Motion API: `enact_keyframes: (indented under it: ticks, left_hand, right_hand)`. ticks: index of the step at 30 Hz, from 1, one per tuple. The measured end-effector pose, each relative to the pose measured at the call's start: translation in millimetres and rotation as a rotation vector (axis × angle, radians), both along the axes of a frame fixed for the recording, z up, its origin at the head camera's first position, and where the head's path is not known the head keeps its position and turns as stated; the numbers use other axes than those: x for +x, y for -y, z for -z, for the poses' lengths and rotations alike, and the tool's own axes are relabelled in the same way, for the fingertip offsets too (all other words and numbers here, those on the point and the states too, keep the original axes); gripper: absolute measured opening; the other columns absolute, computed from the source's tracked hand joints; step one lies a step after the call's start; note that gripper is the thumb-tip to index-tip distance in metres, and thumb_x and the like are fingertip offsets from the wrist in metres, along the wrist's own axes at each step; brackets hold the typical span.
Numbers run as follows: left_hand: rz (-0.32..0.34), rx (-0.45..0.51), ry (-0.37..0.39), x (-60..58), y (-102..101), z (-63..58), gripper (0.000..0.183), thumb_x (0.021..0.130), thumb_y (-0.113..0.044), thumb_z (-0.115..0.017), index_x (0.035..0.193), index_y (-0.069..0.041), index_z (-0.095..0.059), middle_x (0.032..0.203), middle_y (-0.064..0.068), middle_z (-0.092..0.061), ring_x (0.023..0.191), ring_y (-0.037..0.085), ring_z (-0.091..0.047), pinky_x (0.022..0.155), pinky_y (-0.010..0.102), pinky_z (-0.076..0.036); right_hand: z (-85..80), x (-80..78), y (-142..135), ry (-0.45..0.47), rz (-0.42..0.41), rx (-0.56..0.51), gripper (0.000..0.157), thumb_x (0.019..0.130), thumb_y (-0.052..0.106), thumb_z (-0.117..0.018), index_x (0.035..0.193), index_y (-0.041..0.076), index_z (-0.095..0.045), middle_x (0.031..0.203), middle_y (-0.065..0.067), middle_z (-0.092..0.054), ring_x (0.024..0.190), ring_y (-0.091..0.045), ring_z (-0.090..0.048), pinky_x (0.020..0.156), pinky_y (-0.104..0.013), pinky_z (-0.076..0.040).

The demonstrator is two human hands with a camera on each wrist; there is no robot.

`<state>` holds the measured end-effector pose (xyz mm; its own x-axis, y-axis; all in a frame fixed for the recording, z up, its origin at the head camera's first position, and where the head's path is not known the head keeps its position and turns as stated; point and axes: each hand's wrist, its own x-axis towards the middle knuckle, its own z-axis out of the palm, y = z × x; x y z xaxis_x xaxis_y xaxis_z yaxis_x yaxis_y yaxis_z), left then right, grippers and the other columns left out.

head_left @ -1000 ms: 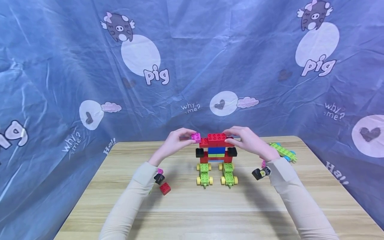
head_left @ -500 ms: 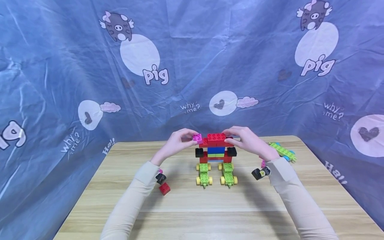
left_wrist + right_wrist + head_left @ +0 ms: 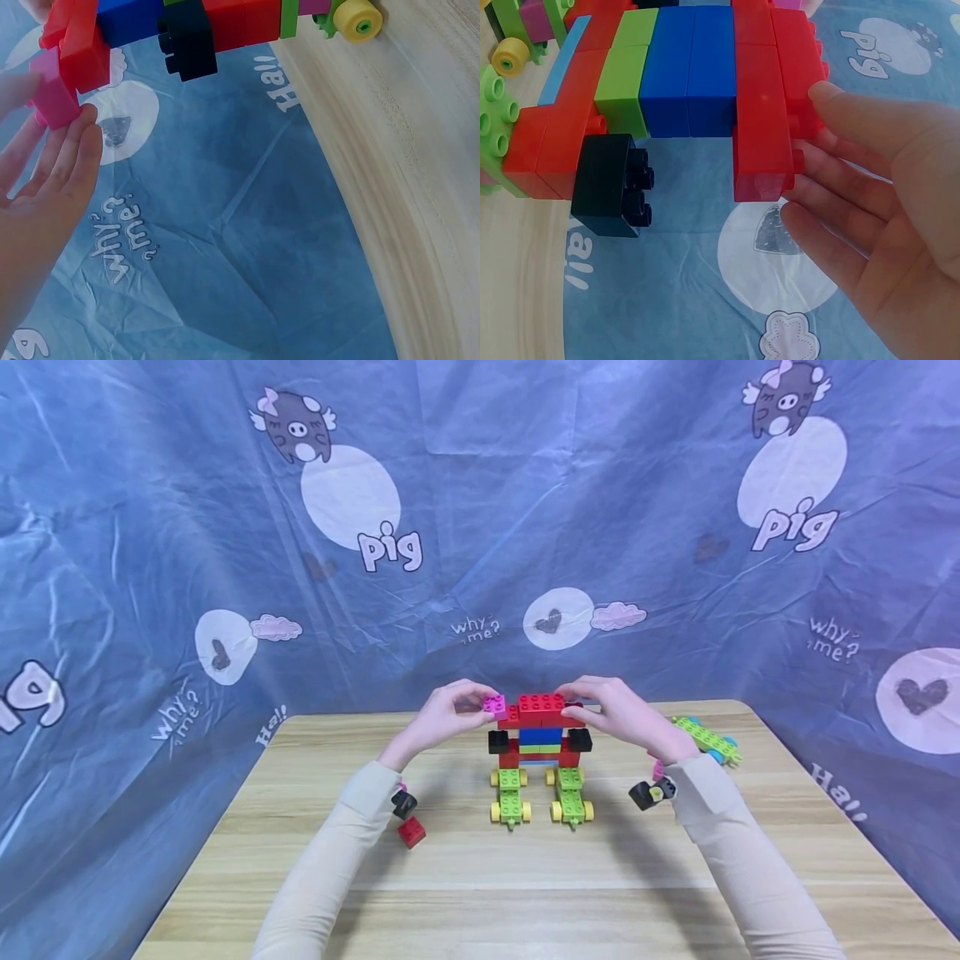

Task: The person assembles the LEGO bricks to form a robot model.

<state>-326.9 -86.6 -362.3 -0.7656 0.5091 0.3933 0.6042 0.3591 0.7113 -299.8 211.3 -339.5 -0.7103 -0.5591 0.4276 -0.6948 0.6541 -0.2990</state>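
A figure built of toy building bricks stands on the table, with red, blue and green bricks [image 3: 622, 90] in its body and black bricks [image 3: 581, 740] at its sides. Its feet are green wheeled bases [image 3: 511, 807] with yellow wheels. At its upper left my left hand [image 3: 448, 718] pinches a pink brick [image 3: 54, 90] between thumb and fingers, against the end of the red top row. My right hand [image 3: 618, 710] grips the topmost red brick [image 3: 801, 67] at its right end, thumb on one side and fingers behind.
A loose red brick [image 3: 412, 832] lies on the wooden table [image 3: 465, 910] near the left forearm. A green wheeled base [image 3: 707, 739] with blue wheels sits behind the right wrist. Black wrist cameras [image 3: 651, 792] hang below both wrists. A blue printed cloth [image 3: 465, 527] rises behind the table.
My left hand has shifted slightly right, bringing the pink brick up against the red top row. My right hand holds nearly still on the red brick.
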Motion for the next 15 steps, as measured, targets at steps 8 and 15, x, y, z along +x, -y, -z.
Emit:
enact_keyframes:
  ticks: [8, 15]
  left_hand:
    - [0.013, 0.006, 0.020, -2.4, 0.1, 0.4, 0.032, 0.082, -0.019, -0.072, 0.112, -0.013, -0.066, 0.103, 0.006, -0.065, 0.093, 0.016, -0.063, 0.088, 0.028, -0.055]
    - [0.019, -0.024, -0.041, -2.5, 0.2, 0.9, 0.031, 0.083, -0.018, -0.071, 0.114, -0.013, -0.066, 0.102, 0.004, -0.064, 0.092, 0.013, -0.063, 0.088, 0.024, -0.055]
  right_hand:
    - [0.4, 0.2, 0.5, -0.012, 0.000, 0.010, 0.036, 0.085, 0.025, -0.068, 0.117, 0.008, -0.064, 0.110, -0.006, -0.069, 0.097, -0.019, -0.065, 0.082, -0.036, -0.057]
    - [1.0, -0.5, 0.5, -0.024, -0.005, 0.001, 0.036, 0.084, 0.024, -0.069, 0.116, 0.008, -0.065, 0.109, -0.006, -0.069, 0.095, -0.019, -0.066, 0.082, -0.037, -0.057]
